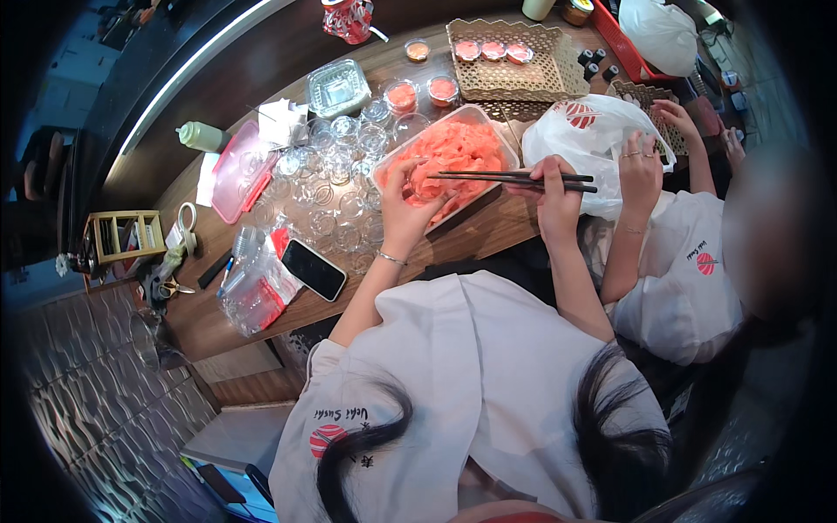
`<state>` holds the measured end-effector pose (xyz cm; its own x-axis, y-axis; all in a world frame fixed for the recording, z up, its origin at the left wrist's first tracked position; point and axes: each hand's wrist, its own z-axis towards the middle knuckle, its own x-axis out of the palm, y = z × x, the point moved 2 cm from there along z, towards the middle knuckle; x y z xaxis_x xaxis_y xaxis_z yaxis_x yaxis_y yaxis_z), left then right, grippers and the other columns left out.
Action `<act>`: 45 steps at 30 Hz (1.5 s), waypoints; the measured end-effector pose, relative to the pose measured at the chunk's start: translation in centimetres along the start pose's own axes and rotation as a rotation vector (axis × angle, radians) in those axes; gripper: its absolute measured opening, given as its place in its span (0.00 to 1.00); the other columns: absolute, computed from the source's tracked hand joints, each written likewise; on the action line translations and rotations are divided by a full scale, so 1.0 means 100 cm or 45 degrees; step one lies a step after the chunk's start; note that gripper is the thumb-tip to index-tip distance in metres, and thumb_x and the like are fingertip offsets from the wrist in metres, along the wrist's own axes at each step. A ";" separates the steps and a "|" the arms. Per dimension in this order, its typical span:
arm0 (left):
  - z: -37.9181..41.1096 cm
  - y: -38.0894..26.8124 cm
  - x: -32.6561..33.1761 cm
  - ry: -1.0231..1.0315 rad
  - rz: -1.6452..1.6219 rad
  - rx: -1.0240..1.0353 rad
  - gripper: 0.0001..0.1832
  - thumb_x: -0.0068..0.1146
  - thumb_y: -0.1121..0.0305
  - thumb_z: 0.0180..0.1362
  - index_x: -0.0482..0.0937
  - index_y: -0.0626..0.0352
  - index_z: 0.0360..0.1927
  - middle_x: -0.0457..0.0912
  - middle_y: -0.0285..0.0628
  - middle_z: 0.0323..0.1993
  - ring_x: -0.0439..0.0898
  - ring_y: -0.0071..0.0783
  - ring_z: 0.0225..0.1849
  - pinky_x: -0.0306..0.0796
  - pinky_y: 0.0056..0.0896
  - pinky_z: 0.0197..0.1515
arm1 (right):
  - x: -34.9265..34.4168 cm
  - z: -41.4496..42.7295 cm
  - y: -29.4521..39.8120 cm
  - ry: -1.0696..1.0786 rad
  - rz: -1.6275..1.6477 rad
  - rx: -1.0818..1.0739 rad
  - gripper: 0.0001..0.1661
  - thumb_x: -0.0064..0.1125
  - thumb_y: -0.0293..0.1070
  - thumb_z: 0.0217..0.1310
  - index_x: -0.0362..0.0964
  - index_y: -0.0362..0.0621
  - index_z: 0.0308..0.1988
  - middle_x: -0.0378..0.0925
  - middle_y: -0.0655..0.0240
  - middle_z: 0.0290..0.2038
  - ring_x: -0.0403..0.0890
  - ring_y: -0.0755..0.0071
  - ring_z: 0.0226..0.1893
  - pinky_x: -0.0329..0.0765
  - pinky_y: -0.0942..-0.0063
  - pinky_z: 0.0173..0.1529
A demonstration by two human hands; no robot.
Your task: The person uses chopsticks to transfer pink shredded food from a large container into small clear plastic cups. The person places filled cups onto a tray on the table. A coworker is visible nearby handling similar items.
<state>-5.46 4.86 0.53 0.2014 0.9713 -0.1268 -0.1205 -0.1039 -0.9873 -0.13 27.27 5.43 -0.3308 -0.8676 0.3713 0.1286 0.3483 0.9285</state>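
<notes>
My left hand point(407, 219) holds a small clear plastic cup point(422, 188) over the near left part of a rectangular plastic tub point(512, 151). Pink pickled ginger point(465, 144) is heaped inside this tub. In my right hand point(556, 206) is a pair of black chopsticks point(480, 176), pointing left across the ginger with the tips at the cup. How much the cup contains is hard to see behind my fingers. Two cups filled with ginger point(401, 97) stand just beyond the tub. Many empty clear cups and lids point(340, 167) are spread to its left.
A woven tray point(556, 65) at the back holds three filled cups point(493, 51). On the right, a co-worker's hands point(644, 167) are beside a white plastic bag point(588, 150). A phone point(314, 269), a pink lid point(239, 173) and a bag of cups point(258, 287) lie at left.
</notes>
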 end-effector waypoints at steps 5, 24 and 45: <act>-0.001 -0.001 -0.001 -0.035 -0.029 -0.011 0.34 0.75 0.76 0.42 0.71 0.62 0.54 0.70 0.37 0.51 0.75 0.29 0.55 0.74 0.30 0.56 | 0.004 0.005 0.006 0.021 0.065 -0.025 0.18 0.47 0.39 0.72 0.66 0.37 0.31 0.76 0.61 0.28 0.85 0.63 0.29 0.86 0.69 0.35; 0.018 0.024 0.004 -0.045 -0.004 -0.030 0.30 0.69 0.82 0.47 0.69 0.64 0.54 0.74 0.41 0.50 0.75 0.28 0.52 0.73 0.30 0.54 | -0.046 0.100 0.057 -0.216 0.301 -0.081 0.18 0.45 0.45 0.72 0.64 0.46 0.53 0.79 0.62 0.32 0.84 0.66 0.29 0.84 0.69 0.34; 0.034 -0.014 0.031 -0.366 0.003 -0.192 0.29 0.65 0.84 0.50 0.67 0.64 0.57 0.73 0.44 0.57 0.72 0.30 0.56 0.67 0.32 0.60 | -0.256 0.269 -0.016 -0.952 0.810 -0.182 0.19 0.41 0.39 0.70 0.61 0.32 0.48 0.79 0.43 0.35 0.85 0.49 0.33 0.87 0.67 0.35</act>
<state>-7.92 8.76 1.85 -0.0838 0.9895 -0.1176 0.0290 -0.1156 -0.9929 -17.06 58.43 -5.67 -0.6594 -0.0694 0.7485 0.5822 0.5828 0.5669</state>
